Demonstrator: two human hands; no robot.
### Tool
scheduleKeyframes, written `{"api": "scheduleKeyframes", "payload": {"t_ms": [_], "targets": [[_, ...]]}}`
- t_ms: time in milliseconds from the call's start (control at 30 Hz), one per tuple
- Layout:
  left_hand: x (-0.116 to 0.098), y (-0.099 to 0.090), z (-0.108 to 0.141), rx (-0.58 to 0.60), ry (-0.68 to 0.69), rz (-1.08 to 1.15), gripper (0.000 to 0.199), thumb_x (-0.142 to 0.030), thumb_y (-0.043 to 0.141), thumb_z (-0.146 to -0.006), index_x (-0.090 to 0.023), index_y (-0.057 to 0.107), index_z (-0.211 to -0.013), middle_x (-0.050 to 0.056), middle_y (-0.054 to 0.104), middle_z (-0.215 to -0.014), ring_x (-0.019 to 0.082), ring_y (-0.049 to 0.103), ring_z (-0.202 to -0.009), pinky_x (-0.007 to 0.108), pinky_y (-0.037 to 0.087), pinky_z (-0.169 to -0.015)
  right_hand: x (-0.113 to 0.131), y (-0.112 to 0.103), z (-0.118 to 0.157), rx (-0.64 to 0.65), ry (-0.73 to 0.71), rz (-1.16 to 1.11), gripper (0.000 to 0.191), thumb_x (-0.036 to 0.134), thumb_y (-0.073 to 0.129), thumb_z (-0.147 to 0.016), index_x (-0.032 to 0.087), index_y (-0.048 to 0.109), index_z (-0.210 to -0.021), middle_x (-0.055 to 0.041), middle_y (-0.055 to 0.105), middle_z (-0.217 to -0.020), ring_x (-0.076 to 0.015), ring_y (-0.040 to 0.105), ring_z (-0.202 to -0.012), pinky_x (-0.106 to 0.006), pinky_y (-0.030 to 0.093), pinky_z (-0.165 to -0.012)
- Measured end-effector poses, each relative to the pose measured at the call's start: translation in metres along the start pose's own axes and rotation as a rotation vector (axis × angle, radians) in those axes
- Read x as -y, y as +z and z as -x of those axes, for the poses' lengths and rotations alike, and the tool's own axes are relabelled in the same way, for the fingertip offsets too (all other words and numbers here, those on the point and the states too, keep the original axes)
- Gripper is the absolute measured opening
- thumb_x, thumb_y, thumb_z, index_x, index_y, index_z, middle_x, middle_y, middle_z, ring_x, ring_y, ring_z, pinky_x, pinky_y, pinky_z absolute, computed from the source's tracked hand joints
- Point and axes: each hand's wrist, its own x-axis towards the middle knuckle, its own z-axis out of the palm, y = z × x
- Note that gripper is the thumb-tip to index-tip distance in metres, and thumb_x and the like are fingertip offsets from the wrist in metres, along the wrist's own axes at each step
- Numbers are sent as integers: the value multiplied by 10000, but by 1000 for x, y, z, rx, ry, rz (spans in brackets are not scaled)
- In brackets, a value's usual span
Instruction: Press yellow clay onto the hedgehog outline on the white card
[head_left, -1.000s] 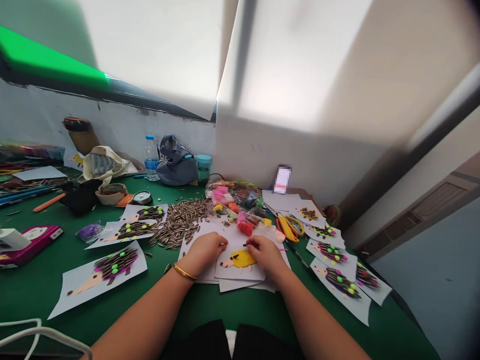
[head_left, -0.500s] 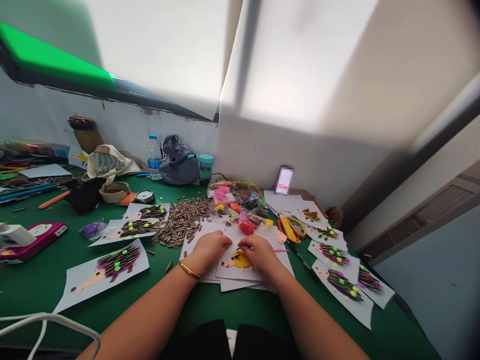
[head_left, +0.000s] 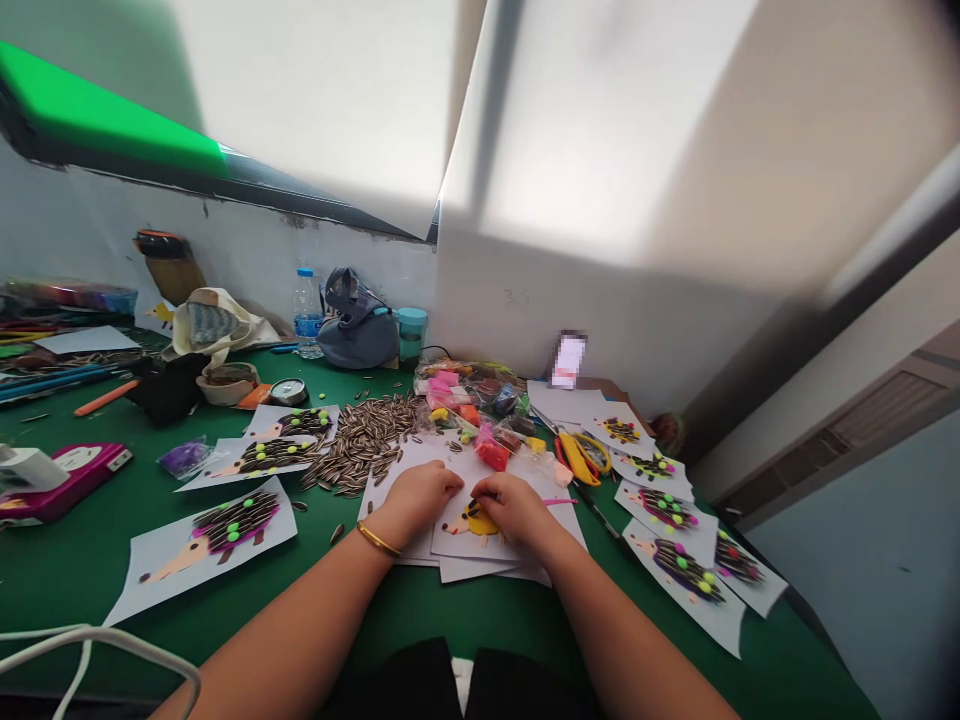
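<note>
A yellow clay hedgehog (head_left: 480,517) with a pale snout and a few dark seeds lies on a white sheet (head_left: 465,543) in front of me. My right hand (head_left: 510,505) is over its upper right part, fingers pinched at its back; whatever they hold is too small to name. Resting on the paper to the left, my left hand (head_left: 424,500) has its thumb and fingertips pressed together, and what is between them is hidden. A gold bangle circles the left wrist. Behind the left hand is a heap of striped sunflower seeds (head_left: 367,440).
Bagged coloured clay (head_left: 491,450) lies behind the sheets. Yellow scissors (head_left: 577,460) and a dark pen are to the right. Seed-covered hedgehog cards (head_left: 679,570) lie on both sides. A bottle (head_left: 307,315), blue bag (head_left: 360,335) and phone (head_left: 568,360) stand at the back.
My right hand has shifted slightly left over the yellow hedgehog, its fingertips nearer the seeds at the top. The left hand has stayed in place.
</note>
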Motion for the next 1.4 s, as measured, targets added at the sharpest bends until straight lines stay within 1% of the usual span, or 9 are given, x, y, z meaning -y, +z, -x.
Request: {"api": "scheduleKeyframes", "payload": {"t_ms": [267, 567, 800, 1033, 1133, 1233, 1300, 1367, 1400], "targets": [[-1, -2, 1, 2, -1, -9, 271, -265, 507, -898, -309, 740, -1028, 49, 661, -907, 188, 627, -792, 270, 409, -700, 1, 0, -2, 26, -65, 82, 241, 169, 554, -863, 237, 756, -975, -39, 721, -946, -174, 639, -895, -242, 460, -777], [-2, -2, 0, 3, 3, -15, 277, -260, 504, -892, -302, 743, -1026, 55, 668, -915, 197, 633, -795, 276, 417, -700, -7, 6, -7, -19, -193, 207, 219, 124, 605, -838, 241, 768, -924, -32, 730, -882, -171, 634, -873, -250, 452, -794], [-3, -3, 0, 11, -8, -3, 275, -259, 506, -889, -298, 746, -1017, 56, 672, -916, 197, 635, -795, 278, 422, -711, -7, 8, -8, -43, -277, 254, 225, 88, 622, -820, 244, 774, -875, -25, 731, -838, -168, 631, -816, -255, 443, -739], [-3, -3, 2, 9, -10, 19, 266, -263, 505, -889, -284, 741, -1009, 59, 663, -900, 198, 628, -797, 280, 424, -723, -5, 6, -2, -68, -280, 247, 234, 99, 611, -833, 260, 761, -910, -25, 719, -853, -174, 625, -837, -270, 430, -742], [-3, -4, 2, -43, -68, 136, 252, -278, 509, -885, -251, 735, -993, 68, 663, -912, 202, 614, -834, 285, 422, -756, -8, 2, 3, -121, -270, 205, 352, 53, 570, -822, 281, 723, -1043, -17, 718, -900, -185, 618, -893, -294, 422, -800], [-5, -5, -3, -129, -138, 406, 254, -330, 510, -877, -203, 724, -926, 69, 669, -910, 207, 590, -871, 287, 423, -773, -10, -1, 6, -223, -244, 127, 391, 28, 513, -832, 244, 683, -1110, -23, 715, -884, -184, 615, -877, -303, 420, -803], [-8, -6, -7, -127, -153, 533, 332, -378, 441, -902, -182, 708, -912, 50, 655, -823, 181, 582, -781, 270, 433, -702, -8, -1, 7, -288, -232, 70, 327, 70, 506, -865, 219, 679, -1099, -33, 713, -884, -184, 615, -859, -305, 423, -792], [-14, -6, -8, -73, -180, 667, 429, -419, 346, -926, -157, 680, -985, 9, 586, -692, 135, 524, -599, 238, 405, -568, -2, -1, 8, -327, -239, 7, 250, 146, 513, -903, 209, 683, -1075, -44, 714, -919, -188, 615, -873, -308, 429, -799], [-17, -6, -8, -23, -212, 816, 457, -447, 342, -920, -139, 660, -1034, -17, 531, -641, 113, 465, -521, 222, 366, -508, 2, 0, 8, -332, -244, -28, 229, 180, 516, -914, 209, 684, -1067, -48, 714, -941, -189, 615, -884, -307, 433, -806]]}}
